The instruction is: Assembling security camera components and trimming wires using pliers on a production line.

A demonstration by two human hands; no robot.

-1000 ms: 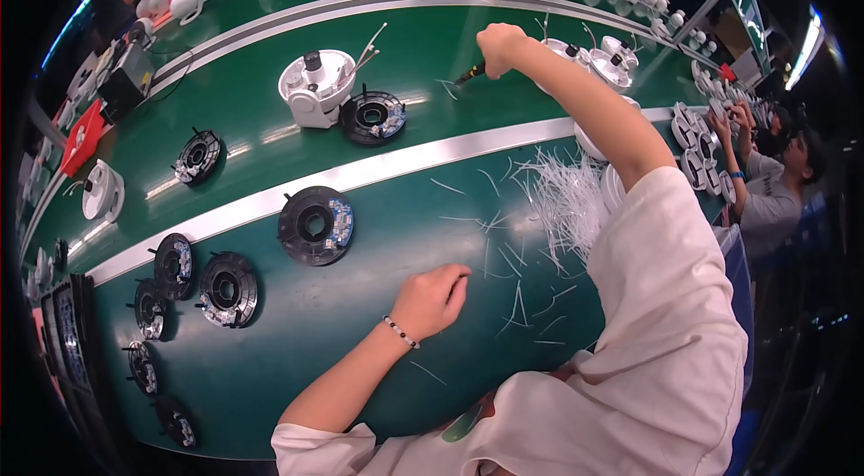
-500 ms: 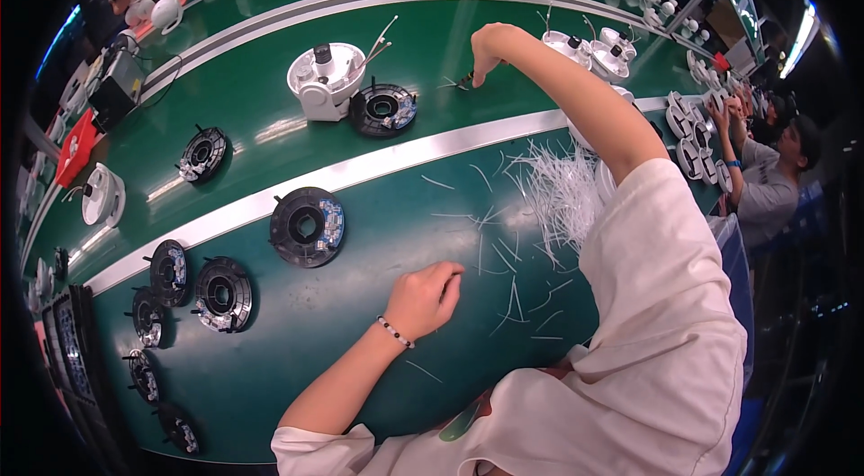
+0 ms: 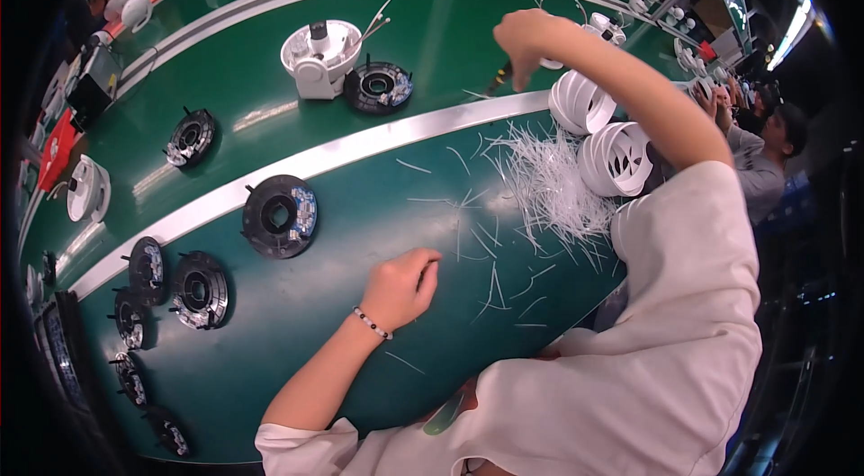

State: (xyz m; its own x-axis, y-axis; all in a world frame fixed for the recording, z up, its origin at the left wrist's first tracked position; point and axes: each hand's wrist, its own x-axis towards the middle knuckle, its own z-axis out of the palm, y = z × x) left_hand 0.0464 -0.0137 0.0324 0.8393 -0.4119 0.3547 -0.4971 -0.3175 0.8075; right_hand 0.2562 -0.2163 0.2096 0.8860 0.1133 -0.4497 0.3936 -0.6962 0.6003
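Your right hand [image 3: 526, 37] is clenched around a small dark-handled tool [image 3: 498, 78], held just above the silver rail [image 3: 360, 148]. Your left hand [image 3: 402, 287], loosely curled and holding nothing, rests on the green table [image 3: 297, 341] below that rail, beside scattered white strips [image 3: 549, 179].

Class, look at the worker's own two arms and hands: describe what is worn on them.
Both forearms are bare. The left hand has a thin beaded bracelet at the wrist. The right hand wears nothing visible. Short, loose cream-white T-shirt sleeves cover the upper arms. No gloves.
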